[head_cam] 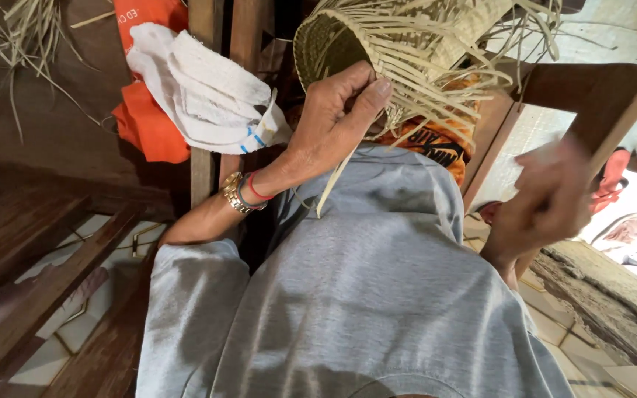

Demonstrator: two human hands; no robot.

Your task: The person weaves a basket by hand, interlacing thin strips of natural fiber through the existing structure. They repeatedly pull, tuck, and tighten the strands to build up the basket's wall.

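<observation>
A half-made basket sits at the top middle of the frame. It is woven from thin, flat, pale yellow strips, and the woven part looks like a tight checked mat curved into a round shape. Many loose strips stick out of it and fan down to the right, long and stiff like dry grass. The left hand is in the middle of the frame, just under the basket and touching it. Its fingers are curled in and the thumb presses across them, pinching one loose strip that hangs down toward the grey shirt. The left arm is bent, coming in from the lower left, and the wrist wears a gold watch and thin red and dark bands. The right hand is at the right of the frame, lifted away from the basket and very blurry, so I cannot tell if it is holding anything. A white, ribbed cloth lies bunched up on a smooth orange bag in the upper left. More dry strips lie in the top left corner. Brown wooden boards run across the lower left.
</observation>
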